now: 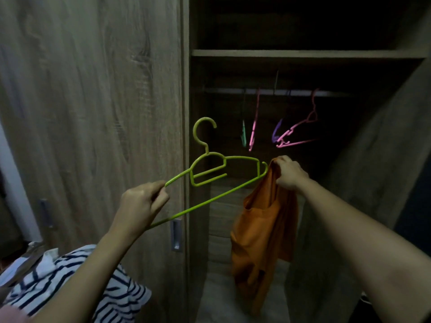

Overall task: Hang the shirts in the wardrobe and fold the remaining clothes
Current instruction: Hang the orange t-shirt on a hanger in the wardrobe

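Dim, soft, wide-angle view; the wardrobe point(303, 113) interior falls into deep shadow, with edges bowed and blurry.

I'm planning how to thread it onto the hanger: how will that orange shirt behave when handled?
Probably floppy: the orange shirt hangs in limp folds from the right hand pinching its top. Likely light, since one pinch carries it. It may slide off the thin green hanger held by the left hand.

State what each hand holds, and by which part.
Left hand grips the green hanger at its left end; right hand pinches the orange shirt by its top edge.
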